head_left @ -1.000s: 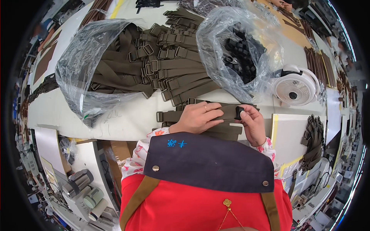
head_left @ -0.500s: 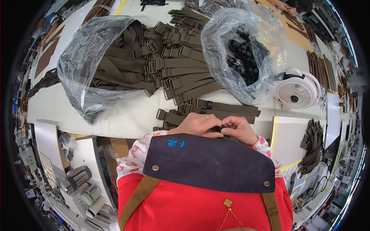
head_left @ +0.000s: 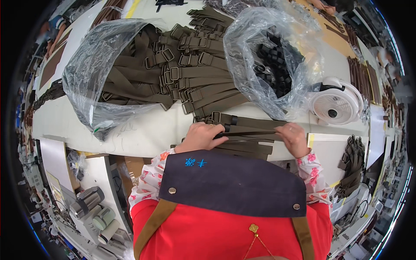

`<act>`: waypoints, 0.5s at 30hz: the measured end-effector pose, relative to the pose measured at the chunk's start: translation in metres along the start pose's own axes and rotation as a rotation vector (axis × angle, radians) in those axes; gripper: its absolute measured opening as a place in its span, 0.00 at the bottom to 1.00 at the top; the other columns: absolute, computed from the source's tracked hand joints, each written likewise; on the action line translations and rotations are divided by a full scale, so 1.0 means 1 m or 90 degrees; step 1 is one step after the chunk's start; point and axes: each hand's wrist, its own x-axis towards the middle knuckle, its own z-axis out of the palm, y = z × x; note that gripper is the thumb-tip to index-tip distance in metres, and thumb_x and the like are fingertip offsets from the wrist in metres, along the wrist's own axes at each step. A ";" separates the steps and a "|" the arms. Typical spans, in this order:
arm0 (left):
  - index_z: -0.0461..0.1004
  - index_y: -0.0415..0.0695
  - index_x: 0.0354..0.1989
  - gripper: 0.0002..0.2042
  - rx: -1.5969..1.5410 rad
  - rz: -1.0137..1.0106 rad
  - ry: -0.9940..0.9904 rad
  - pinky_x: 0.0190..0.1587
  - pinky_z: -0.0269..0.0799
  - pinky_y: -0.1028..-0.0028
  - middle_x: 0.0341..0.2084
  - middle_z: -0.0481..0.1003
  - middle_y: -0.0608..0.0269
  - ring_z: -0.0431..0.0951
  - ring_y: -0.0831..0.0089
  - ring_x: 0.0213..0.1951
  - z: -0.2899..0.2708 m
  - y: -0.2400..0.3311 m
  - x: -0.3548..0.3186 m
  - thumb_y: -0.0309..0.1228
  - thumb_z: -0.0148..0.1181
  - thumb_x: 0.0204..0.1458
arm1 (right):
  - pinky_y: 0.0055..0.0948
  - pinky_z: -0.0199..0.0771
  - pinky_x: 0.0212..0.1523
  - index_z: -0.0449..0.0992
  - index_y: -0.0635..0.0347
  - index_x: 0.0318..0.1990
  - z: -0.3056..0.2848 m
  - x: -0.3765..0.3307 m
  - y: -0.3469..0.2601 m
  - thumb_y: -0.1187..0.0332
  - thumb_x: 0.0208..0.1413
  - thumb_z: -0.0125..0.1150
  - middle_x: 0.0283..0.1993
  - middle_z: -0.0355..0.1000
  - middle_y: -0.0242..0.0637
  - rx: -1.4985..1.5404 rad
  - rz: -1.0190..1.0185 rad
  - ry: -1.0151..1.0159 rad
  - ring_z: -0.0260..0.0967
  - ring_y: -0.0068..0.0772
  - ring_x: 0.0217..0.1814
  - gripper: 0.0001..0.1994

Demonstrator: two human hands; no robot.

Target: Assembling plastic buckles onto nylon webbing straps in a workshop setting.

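An olive-brown webbing strap (head_left: 251, 133) is stretched sideways, edge-on, between my two hands just above the table. My left hand (head_left: 202, 136) is closed on its left part, where a small black loop (head_left: 219, 135) shows at the fingertips. Pinched in my right hand (head_left: 294, 137) is the strap's right end. Beneath and beyond the hands lie several similar straps (head_left: 255, 123) with metal buckles, one with a black loop around it. My left hand partly covers their buckle ends.
A large pile of buckled straps (head_left: 208, 71) spreads across the table from a clear plastic bag (head_left: 82, 73) on the left. Another clear bag (head_left: 238, 56) holds black loops (head_left: 281, 76). At the right stands a white fan (head_left: 333, 106). More straps (head_left: 352, 160) hang over a board.
My hands were together at the strap. Now the right hand has moved right and the left slightly left, drawing the strap out between them.
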 end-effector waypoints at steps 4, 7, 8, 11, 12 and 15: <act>0.70 0.48 0.34 0.10 0.109 0.038 -0.033 0.36 0.67 0.72 0.22 0.73 0.67 0.75 0.68 0.27 0.006 -0.007 0.007 0.36 0.61 0.47 | 0.36 0.69 0.35 0.75 0.62 0.34 -0.019 -0.032 0.045 0.77 0.35 0.64 0.28 0.72 0.39 -0.143 0.044 0.021 0.69 0.41 0.35 0.13; 0.72 0.49 0.41 0.12 0.183 0.101 -0.006 0.46 0.64 0.69 0.37 0.74 0.66 0.74 0.70 0.39 0.033 -0.016 0.010 0.36 0.60 0.48 | 0.38 0.69 0.40 0.74 0.63 0.37 -0.013 -0.052 0.071 0.80 0.38 0.59 0.37 0.72 0.42 -0.209 0.096 -0.029 0.69 0.44 0.40 0.14; 0.73 0.50 0.43 0.14 0.214 0.127 0.016 0.49 0.64 0.67 0.43 0.73 0.66 0.73 0.70 0.43 0.043 -0.018 0.009 0.36 0.60 0.48 | 0.39 0.69 0.40 0.73 0.63 0.38 -0.007 -0.056 0.078 0.81 0.39 0.57 0.38 0.72 0.43 -0.248 0.113 -0.045 0.69 0.45 0.41 0.14; 0.71 0.51 0.49 0.17 0.250 0.068 -0.095 0.59 0.55 0.58 0.54 0.66 0.64 0.66 0.68 0.54 0.057 -0.005 -0.004 0.37 0.57 0.51 | 0.41 0.69 0.41 0.71 0.63 0.42 -0.006 -0.028 0.075 0.81 0.43 0.53 0.42 0.71 0.46 -0.211 0.136 -0.034 0.69 0.49 0.42 0.15; 0.74 0.52 0.47 0.15 0.247 0.060 -0.122 0.62 0.50 0.54 0.58 0.62 0.63 0.60 0.65 0.59 0.060 -0.004 -0.010 0.39 0.57 0.51 | 0.41 0.69 0.41 0.70 0.63 0.43 -0.003 -0.008 0.070 0.81 0.44 0.52 0.44 0.70 0.47 -0.168 0.139 -0.020 0.69 0.50 0.43 0.15; 0.76 0.53 0.44 0.13 0.230 0.025 -0.287 0.62 0.49 0.54 0.61 0.58 0.63 0.56 0.65 0.62 0.055 0.003 -0.016 0.40 0.56 0.52 | 0.42 0.70 0.39 0.69 0.61 0.44 0.017 0.051 0.084 0.77 0.49 0.52 0.45 0.69 0.47 -0.096 0.226 0.065 0.69 0.52 0.41 0.13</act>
